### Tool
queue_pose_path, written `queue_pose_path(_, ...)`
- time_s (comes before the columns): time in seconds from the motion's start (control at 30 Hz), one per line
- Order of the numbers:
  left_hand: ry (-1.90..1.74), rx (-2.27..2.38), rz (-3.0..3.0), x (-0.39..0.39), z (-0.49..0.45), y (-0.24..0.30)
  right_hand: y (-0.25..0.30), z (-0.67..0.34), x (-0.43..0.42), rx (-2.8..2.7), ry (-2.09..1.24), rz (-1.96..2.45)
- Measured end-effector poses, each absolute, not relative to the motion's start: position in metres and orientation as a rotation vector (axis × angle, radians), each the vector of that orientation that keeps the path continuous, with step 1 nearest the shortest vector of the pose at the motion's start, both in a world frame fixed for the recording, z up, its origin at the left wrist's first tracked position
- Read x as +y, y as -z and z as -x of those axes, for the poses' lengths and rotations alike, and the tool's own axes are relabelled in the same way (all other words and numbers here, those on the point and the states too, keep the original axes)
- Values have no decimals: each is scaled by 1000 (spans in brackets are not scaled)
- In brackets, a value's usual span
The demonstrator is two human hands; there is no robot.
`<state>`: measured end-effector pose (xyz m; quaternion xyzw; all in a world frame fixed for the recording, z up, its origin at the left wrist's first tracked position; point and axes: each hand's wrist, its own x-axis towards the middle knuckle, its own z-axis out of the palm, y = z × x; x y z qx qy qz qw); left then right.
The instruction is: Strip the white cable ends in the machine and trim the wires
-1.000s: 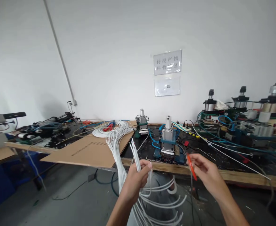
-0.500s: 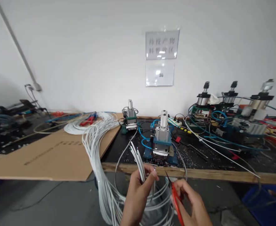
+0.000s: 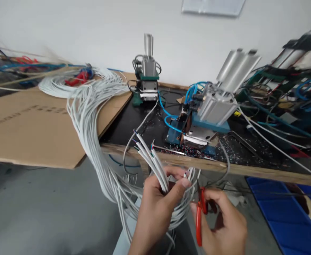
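My left hand [image 3: 162, 202] is closed around several white cables [image 3: 151, 159], whose stripped ends fan up and left with small coloured wires showing. Between its thumb and index finger sits the end of one more cable [image 3: 185, 175]. Red-handled scissors [image 3: 199, 216] are in my right hand [image 3: 221, 219], their dark pointed tip upward, just right of the left thumb and apart from the cable end. Below and behind my hands hangs a large bundle of white cable [image 3: 102, 177], running down from the tabletop.
A cardboard sheet [image 3: 30, 131] lies on the left, with coiled cable and a red-handled tool [image 3: 78, 78] on it. Two pneumatic machines [image 3: 148, 78] stand on the black bench [image 3: 123, 124], amid coloured scraps. A blue bin [image 3: 272, 212] is at lower right.
My view has tilted down and moved closer to the bench. Both hands keep their holds; the scissors stand more upright beside the left thumb.
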<state>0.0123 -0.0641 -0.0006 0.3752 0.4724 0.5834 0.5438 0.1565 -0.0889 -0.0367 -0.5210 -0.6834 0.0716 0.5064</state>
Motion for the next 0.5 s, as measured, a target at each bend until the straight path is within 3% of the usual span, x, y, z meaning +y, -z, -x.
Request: queue_pose_path(0.5, -1343, 846, -746, -70, -15, 17, 41, -157, -94, -1697, -288, 1214)
